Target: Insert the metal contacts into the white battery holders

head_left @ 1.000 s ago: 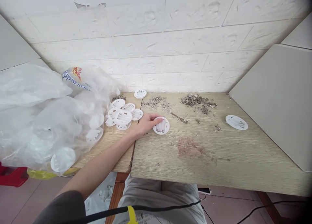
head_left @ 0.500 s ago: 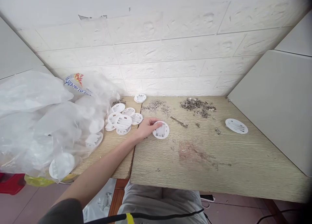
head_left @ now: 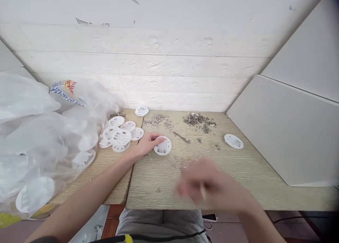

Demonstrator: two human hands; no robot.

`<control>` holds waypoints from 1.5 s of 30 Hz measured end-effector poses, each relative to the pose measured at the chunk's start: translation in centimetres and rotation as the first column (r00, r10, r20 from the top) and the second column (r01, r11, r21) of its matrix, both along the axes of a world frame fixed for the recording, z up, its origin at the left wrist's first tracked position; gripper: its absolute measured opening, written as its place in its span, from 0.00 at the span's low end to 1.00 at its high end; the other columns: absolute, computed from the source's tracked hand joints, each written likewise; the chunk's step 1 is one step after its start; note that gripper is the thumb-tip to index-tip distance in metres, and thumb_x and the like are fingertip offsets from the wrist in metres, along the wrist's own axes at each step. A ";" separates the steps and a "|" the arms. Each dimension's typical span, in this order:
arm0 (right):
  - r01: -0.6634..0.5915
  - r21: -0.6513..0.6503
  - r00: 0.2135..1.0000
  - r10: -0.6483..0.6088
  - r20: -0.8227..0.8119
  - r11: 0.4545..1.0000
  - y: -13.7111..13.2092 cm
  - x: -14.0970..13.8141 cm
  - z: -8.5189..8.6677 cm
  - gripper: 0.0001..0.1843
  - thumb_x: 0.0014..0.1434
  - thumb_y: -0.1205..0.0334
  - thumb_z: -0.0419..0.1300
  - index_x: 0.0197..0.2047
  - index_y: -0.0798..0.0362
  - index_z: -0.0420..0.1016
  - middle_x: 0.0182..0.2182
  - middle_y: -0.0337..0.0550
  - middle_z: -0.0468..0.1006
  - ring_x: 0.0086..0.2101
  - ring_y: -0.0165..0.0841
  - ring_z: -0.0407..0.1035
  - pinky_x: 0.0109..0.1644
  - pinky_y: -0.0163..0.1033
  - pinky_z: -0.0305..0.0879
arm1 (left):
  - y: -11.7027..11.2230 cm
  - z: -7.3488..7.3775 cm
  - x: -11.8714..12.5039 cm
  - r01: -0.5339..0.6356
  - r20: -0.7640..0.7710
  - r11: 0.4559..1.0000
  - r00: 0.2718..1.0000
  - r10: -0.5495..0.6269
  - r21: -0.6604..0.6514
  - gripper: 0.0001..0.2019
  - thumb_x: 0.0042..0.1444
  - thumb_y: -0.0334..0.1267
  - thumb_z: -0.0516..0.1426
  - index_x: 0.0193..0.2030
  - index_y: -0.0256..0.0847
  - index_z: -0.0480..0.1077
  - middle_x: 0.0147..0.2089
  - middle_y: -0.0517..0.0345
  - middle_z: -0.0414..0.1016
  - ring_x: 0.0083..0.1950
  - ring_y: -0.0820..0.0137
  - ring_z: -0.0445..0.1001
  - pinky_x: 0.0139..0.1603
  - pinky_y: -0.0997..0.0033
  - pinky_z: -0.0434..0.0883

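My left hand (head_left: 146, 145) rests on the wooden table (head_left: 238, 179), fingers closed on the edge of a round white plastic disc (head_left: 163, 146) with slots. My right hand (head_left: 212, 188) is over the table's near edge, smeared by motion, with a thin pale stick-like thing showing in it. Metal tweezers (head_left: 181, 137) lie just right of the disc. Two heaps of small metal parts (head_left: 198, 119) sit at the back of the table. A single white disc (head_left: 233, 141) lies alone at the right.
A big clear plastic bag (head_left: 39, 144) full of white discs fills the left. Several loose discs (head_left: 120, 133) lie beside it. A white brick-pattern wall (head_left: 169, 66) stands behind, a white panel (head_left: 288, 130) on the right. A dark cable (head_left: 169, 235) crosses my lap.
My right hand has come into view over the near edge of the table. The camera has tilted and shifted. My left hand stays on the white disc.
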State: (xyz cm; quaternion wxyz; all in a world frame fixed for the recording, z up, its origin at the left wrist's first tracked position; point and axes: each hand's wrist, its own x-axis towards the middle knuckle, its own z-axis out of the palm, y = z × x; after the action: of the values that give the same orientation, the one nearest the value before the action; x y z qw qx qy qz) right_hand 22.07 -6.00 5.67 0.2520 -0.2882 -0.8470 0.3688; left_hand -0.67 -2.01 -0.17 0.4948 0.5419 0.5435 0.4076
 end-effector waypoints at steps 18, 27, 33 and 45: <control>0.313 -0.027 0.950 -0.312 0.025 0.949 9.5 -6.5 -6.5 0.11 0.58 0.57 0.56 0.27 0.54 0.68 0.23 0.36 0.69 0.25 0.28 0.59 0.29 0.34 0.49 | 0.7 -0.9 -0.6 -0.093 0.087 0.995 0.992 0.090 0.034 0.20 0.47 0.51 0.65 0.38 0.36 0.79 0.37 0.50 0.81 0.37 0.64 0.76 0.40 0.67 0.70; 0.369 0.014 0.929 -0.370 0.032 0.929 8.4 -6.9 -6.2 0.05 0.55 0.63 0.58 0.28 0.54 0.68 0.25 0.39 0.74 0.26 0.28 0.63 0.32 0.34 0.54 | 0.8 -0.7 -0.5 -0.052 0.077 0.998 0.996 0.048 0.044 0.16 0.45 0.46 0.66 0.37 0.37 0.80 0.36 0.52 0.82 0.36 0.66 0.76 0.37 0.69 0.69; 0.361 0.065 0.927 -0.366 0.081 0.930 8.0 -7.1 -5.8 0.05 0.54 0.64 0.59 0.28 0.53 0.67 0.25 0.40 0.74 0.27 0.29 0.63 0.32 0.35 0.52 | 0.7 -0.9 -0.3 -0.083 0.020 0.994 0.996 0.082 0.068 0.11 0.45 0.40 0.64 0.33 0.36 0.78 0.30 0.54 0.79 0.31 0.69 0.73 0.32 0.72 0.66; 0.334 -0.467 0.866 -0.462 -0.190 0.819 9.0 -6.8 -6.2 0.10 0.59 0.56 0.57 0.30 0.53 0.66 0.23 0.37 0.71 0.22 0.27 0.61 0.27 0.33 0.56 | 0.6 0.5 -0.5 0.014 0.521 0.997 0.853 0.030 -0.079 0.15 0.51 0.39 0.65 0.45 0.38 0.76 0.47 0.49 0.80 0.45 0.67 0.77 0.50 0.65 0.73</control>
State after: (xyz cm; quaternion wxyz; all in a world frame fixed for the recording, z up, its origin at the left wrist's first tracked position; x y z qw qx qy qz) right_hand 15.24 2.99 -0.49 0.3797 -0.4493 -0.6203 0.5188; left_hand -1.12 -1.42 0.35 0.6432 0.3887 0.4073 0.5189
